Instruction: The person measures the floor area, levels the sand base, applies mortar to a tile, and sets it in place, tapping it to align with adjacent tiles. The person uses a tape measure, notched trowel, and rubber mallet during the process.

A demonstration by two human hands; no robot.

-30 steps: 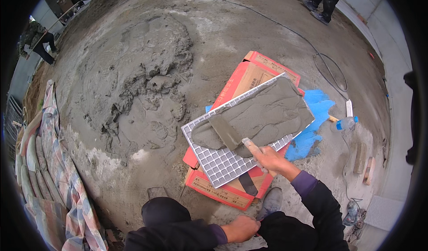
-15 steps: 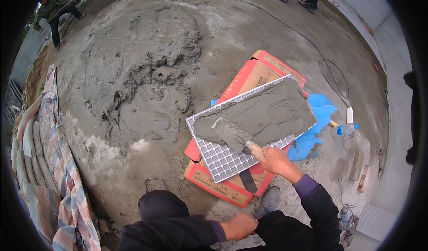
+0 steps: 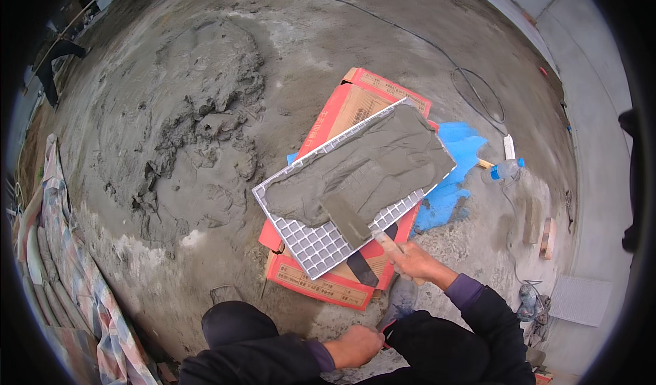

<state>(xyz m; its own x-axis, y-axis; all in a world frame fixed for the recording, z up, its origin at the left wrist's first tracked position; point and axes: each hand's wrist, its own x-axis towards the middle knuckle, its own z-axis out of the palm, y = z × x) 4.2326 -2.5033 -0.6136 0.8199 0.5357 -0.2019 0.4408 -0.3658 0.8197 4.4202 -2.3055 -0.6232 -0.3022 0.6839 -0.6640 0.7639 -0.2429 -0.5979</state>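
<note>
My right hand is closed round the handle of a trowel. Its mortar-coated flat blade lies against the near edge of a layer of wet grey mortar. That mortar covers most of a white panel with a grid of square recesses; bare cells show along its near side and near-left corner. Under the panel lies a red and brown cardboard box, set at an angle to it. My left hand is a fist by my knee, away from the panel; whatever is inside it, if anything, is hidden.
A broad mound of wet mortar spreads over the ground to the left. Right of the box are a blue patch, a plastic bottle and a cable. Striped sheeting lies at left. Another person's leg shows far left.
The trowel has been drawn toward me and to the right, leaving ridged marks in the mortar. My left hand stays closed by my knee. The whole view has shifted slightly.
</note>
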